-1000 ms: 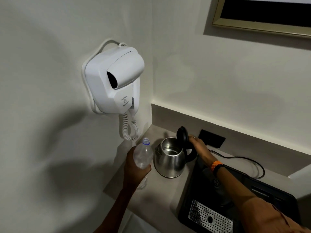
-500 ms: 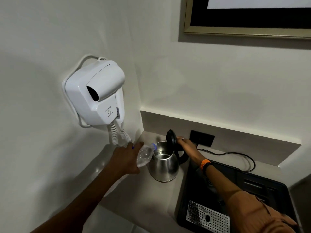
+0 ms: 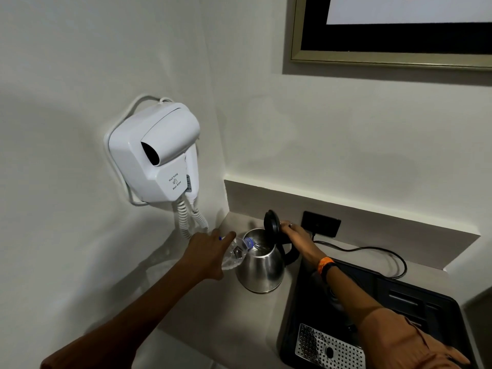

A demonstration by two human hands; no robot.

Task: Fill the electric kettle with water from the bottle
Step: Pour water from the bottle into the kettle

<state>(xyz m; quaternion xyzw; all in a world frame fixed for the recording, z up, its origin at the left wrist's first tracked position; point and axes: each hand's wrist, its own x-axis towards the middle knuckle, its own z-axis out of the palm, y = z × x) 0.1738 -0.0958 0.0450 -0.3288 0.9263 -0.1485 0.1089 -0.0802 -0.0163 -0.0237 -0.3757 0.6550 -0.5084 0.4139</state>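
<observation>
- Kettle, a rounded stainless-steel electric one (image 3: pixel 259 267), stands upright on the pale counter (image 3: pixel 218 310) in the corner, just left of a black tray with a perforated metal drain plate (image 3: pixel 415 310); it is not on the tray.
- Its black hinged lid (image 3: pixel 271 224) is already up, so the mouth is open to receive water.
- Right hand (image 3: pixel 295 235) rests at the top of the kettle's black handle just behind the lid, fingers curled there; I judge it is steadying the kettle and keeping the lid back.
- Left hand (image 3: pixel 210 255) is wrapped around a clear plastic water bottle with a blue neck ring (image 3: pixel 237 253), tipped well over with its neck above the kettle's rim.
- No cap shows on the bottle, and a thin glint at the neck suggests water is running, so pouring seems under way.
- How much water is in the kettle cannot be told from this angle.
- Left to do, by my reading: finish the pour, right the bottle, close the lid.
</observation>
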